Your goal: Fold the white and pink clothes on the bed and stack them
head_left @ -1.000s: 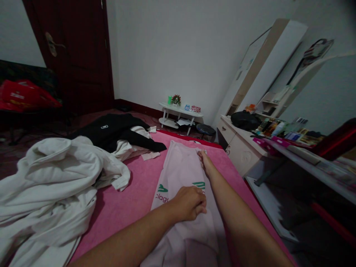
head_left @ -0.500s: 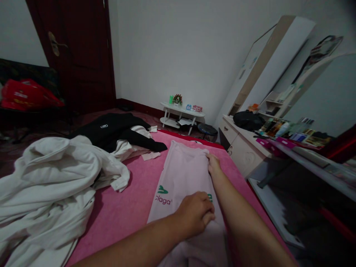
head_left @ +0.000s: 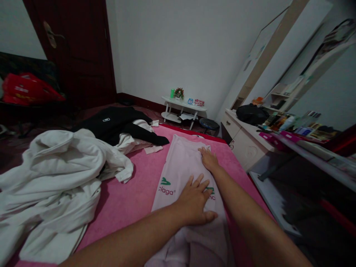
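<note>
A pale pink garment (head_left: 182, 167) with green lettering lies folded lengthwise on the pink bed cover (head_left: 136, 196). My left hand (head_left: 196, 200) rests flat on its middle, fingers spread and open, beside the green print. My right hand (head_left: 208, 158) lies flat and open farther up, near the garment's far right edge. Neither hand holds anything.
A heap of white clothes (head_left: 55, 174) covers the bed's left side, with a black garment (head_left: 116, 124) beyond it. A dresser (head_left: 244, 137) with a black bag and bottles stands right. A small white table (head_left: 183, 109) is by the wall; a dark door (head_left: 75, 52) is far left.
My left hand was a closed fist pinching the pink garment; now it lies open and flat. My right hand drew back slightly from the far edge and flattened.
</note>
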Available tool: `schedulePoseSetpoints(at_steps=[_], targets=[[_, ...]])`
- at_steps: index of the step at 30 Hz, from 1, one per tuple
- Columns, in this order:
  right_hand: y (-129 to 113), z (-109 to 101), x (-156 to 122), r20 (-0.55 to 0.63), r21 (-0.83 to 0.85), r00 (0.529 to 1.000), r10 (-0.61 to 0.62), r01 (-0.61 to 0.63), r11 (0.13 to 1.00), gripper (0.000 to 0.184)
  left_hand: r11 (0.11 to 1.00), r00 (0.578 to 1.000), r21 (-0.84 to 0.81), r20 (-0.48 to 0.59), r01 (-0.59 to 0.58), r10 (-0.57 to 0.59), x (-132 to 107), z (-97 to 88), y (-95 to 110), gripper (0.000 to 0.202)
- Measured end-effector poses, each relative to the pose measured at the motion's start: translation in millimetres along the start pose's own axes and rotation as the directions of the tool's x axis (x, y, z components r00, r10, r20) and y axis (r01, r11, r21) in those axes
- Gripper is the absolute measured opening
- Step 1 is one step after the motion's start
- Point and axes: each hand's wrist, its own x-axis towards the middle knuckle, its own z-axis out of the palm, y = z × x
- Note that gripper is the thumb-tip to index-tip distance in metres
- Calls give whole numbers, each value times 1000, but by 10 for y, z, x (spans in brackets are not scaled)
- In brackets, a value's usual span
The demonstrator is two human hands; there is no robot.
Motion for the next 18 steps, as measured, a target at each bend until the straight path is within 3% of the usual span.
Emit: schedulePoseSetpoints(at_steps=[3,5,6,9,10,13,16,18], targets=[[-9,9,-170,-2,-24,1000,30,-30,999,54,992,998,-110,-27,-63,61,5,-14,-9,64],[-41,-6,-372,-38,-39,999,12,-14,999,55,969,989,-237,-144,-75,41,18,-34,-22,49],[-59,-24,-494,-54,-40,998,-27,25,999,56,955,971,-291,-238,-58,-13,26,-50,-36,41],[-96,-110,-899,-55,21,979,-195,197,980,54,946,859,-317,-462,72,-220,48,-107,-123,37],[-99,-144,-1036,-46,61,970,-237,240,969,53,950,842,-284,-475,129,-256,54,-122,-164,39],[-100,-240,-1425,-60,200,958,-282,288,936,52,944,851,-207,-414,258,-323,65,-138,-290,45],[-139,-315,-1770,-149,317,932,-329,360,878,47,927,840,-251,-405,277,-361,74,-119,-382,46],[-212,-361,-1985,-173,381,887,-429,462,801,45,924,837,-273,-408,269,-365,80,-102,-433,45]])
